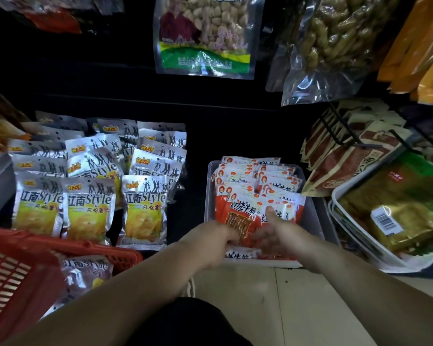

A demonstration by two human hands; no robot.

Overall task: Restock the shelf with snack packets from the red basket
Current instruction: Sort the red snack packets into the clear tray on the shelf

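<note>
Front red packet: the front red packet (238, 216) is orange-red with a white top band, Chinese print and a clear window that shows brown strips.
Red packets: the other red packets (260, 176) of the same kind stand in rows behind it, leaning back, and fill the tray (310, 216) – a pale plastic one.
Place of the tray: it sits on the dark shelf (198, 136), at the front edge, right of the middle.
Left hand: the left hand (210, 243) is at the lower left corner of the front red packet; its fingers are curled and clamp the lower edge.
Right hand: the right hand (278, 236) is at the lower right of the same packet. The thumb points up and lies on the packet fronts; the other fingers bend toward the lower edge, but whether they clamp it I cannot tell.
Red basket: the red basket (60, 248) is at the lower left, with slotted walls. Inside lies one silver packet (85, 273) with yellow chips printed on it.
Chip packets: many chip packets (90, 208) of that silver and yellow kind stand in rows on the shelf, left of the tray and apart from it.
Right side: a white wire basket (335, 196) holds gold and green packets; brown packets (340, 166) hang on black hooks just behind it.
Above: a clear nut bag (205, 33) hangs over the shelf – more bags hang on both sides of it.
Floor: a pale tiled floor (310, 295) lies below the shelf edge.
</note>
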